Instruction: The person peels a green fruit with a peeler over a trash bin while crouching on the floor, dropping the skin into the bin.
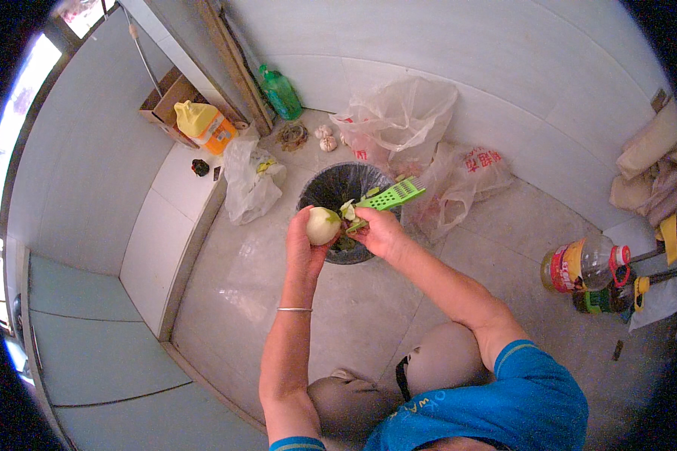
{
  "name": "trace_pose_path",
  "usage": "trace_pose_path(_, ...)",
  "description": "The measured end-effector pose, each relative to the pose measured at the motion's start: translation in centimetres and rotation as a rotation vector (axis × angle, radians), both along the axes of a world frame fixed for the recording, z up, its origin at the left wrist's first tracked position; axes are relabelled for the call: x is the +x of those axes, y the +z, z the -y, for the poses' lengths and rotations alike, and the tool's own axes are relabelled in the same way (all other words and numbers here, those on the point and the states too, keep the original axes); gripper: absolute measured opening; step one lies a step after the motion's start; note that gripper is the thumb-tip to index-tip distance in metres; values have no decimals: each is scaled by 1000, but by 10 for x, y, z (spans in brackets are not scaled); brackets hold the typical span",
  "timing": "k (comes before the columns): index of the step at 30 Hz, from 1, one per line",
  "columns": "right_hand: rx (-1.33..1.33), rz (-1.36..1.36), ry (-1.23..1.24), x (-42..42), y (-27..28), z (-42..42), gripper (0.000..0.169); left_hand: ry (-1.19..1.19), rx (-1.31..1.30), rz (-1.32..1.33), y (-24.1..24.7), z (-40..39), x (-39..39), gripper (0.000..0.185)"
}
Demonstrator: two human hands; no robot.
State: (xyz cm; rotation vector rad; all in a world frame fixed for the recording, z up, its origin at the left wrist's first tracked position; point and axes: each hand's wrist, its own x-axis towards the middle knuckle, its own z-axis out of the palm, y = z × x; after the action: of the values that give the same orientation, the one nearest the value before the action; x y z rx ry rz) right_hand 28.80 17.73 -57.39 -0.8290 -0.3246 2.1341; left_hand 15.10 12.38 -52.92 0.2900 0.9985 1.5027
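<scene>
My left hand holds a pale, mostly peeled round vegetable, with a patch of green skin left at its upper right. In my right hand is a bright green plastic peeler with a grater body, its toothed end pointing up and right. Pale green peelings cling by my right thumb, close to the vegetable. Both hands are over a round bin lined with a dark plastic bag. Some scraps show inside the bin, and my hands hide part of its opening.
Plastic bags and garlic bulbs lie beyond the bin. A white bag is left of it. A green bottle stands by the wall; a yellow jug sits on the ledge. At right is an oil bottle.
</scene>
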Motion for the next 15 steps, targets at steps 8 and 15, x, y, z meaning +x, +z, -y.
trace_pose_path(8,-2,-67,11,1,12,-1,17,-9,75,116,-8,-5,-9,36)
trace_pose_path(15,21,-128,59,-2,31,7,22,12,117,-94,0,0,-9,32)
